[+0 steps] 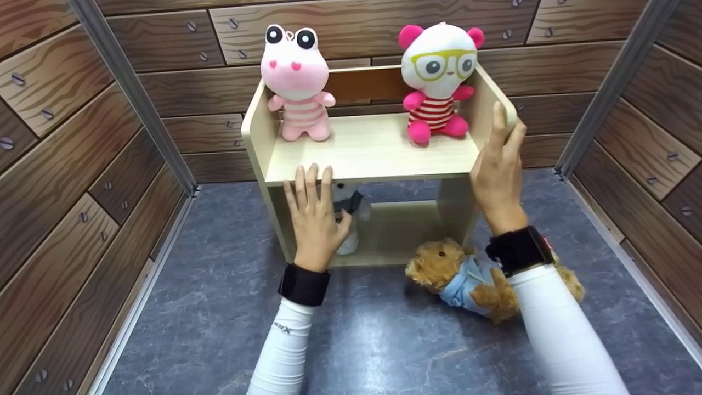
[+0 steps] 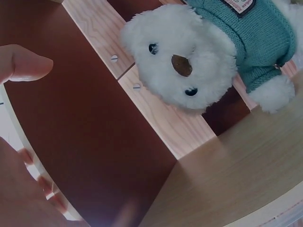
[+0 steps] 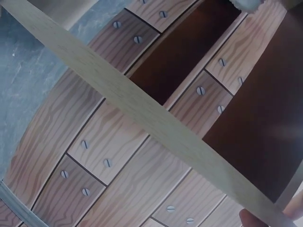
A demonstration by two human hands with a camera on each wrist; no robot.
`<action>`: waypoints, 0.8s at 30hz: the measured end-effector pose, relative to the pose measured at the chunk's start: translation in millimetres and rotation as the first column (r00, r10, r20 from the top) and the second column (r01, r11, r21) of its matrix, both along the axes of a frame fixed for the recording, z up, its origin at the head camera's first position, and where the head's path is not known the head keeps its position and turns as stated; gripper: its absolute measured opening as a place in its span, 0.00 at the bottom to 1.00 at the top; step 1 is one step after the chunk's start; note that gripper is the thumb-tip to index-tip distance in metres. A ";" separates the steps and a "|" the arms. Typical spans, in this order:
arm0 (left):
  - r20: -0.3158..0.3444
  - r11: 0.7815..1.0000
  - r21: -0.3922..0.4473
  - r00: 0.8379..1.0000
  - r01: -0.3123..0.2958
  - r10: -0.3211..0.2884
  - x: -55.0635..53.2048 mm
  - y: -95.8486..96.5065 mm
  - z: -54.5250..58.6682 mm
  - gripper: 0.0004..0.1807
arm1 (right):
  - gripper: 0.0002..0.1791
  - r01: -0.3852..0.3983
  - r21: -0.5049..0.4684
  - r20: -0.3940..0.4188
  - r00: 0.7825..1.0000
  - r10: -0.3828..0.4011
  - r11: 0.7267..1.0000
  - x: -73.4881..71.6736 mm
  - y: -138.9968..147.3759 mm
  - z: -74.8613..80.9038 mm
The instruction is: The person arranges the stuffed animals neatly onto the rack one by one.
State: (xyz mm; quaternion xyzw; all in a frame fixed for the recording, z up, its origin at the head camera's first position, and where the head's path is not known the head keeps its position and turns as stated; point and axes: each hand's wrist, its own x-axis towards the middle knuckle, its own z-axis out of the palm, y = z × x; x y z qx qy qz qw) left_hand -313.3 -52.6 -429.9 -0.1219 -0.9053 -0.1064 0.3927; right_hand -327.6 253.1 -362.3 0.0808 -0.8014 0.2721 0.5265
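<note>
Fingers straight, the left hand (image 1: 316, 219) touches a pale wooden two-tier shelf (image 1: 367, 145) beneath; the right hand (image 1: 500, 174) grips its side panel (image 1: 483, 101).

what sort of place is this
Probably a small staged booth or set, judging by the brown wood-print panel walls meeting at straight grey metal corner posts around a dark grey marbled surface.

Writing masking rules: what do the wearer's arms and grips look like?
White left sleeve with a small dark mark; white right sleeve. Black left wristband, black right wristband. Left grip and right grip ungloved. No cables visible.
</note>
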 end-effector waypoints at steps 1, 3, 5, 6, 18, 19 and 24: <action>-0.003 1.000 0.000 1.000 0.003 -0.003 0.0 0.0 0.4 0.50 | 0.35 -0.003 -0.001 0.001 1.000 0.003 1.000 0.4 0.0 -0.9; -0.007 1.000 0.001 1.000 0.010 -0.010 -0.4 0.2 0.8 0.50 | 0.36 -0.010 -0.006 0.011 1.000 0.010 1.000 1.3 0.0 -2.8; -0.008 1.000 0.001 1.000 0.012 -0.012 -0.6 0.0 0.6 0.51 | 0.38 -0.010 -0.006 0.028 1.000 0.011 1.000 2.4 0.0 -5.5; -0.008 1.000 0.002 1.000 0.011 -0.011 -0.5 -0.1 0.4 0.51 | 0.39 -0.010 -0.008 0.040 0.999 0.011 1.000 3.2 -0.1 -7.1; 0.001 1.000 0.002 1.000 0.005 -0.005 0.9 -0.8 -1.6 0.50 | 0.21 0.188 0.026 0.149 0.971 -0.190 0.982 44.1 -9.4 -33.7; -0.001 1.000 -0.001 1.000 0.004 -0.004 0.8 -0.7 -1.4 0.50 | 0.18 0.205 0.046 0.172 0.962 -0.210 0.978 50.2 -9.6 -37.3; -0.015 1.000 -0.016 1.000 -0.008 0.008 -0.3 -0.4 0.2 0.51 | 0.16 0.131 0.181 0.457 0.866 -0.202 0.975 78.7 -5.5 -53.2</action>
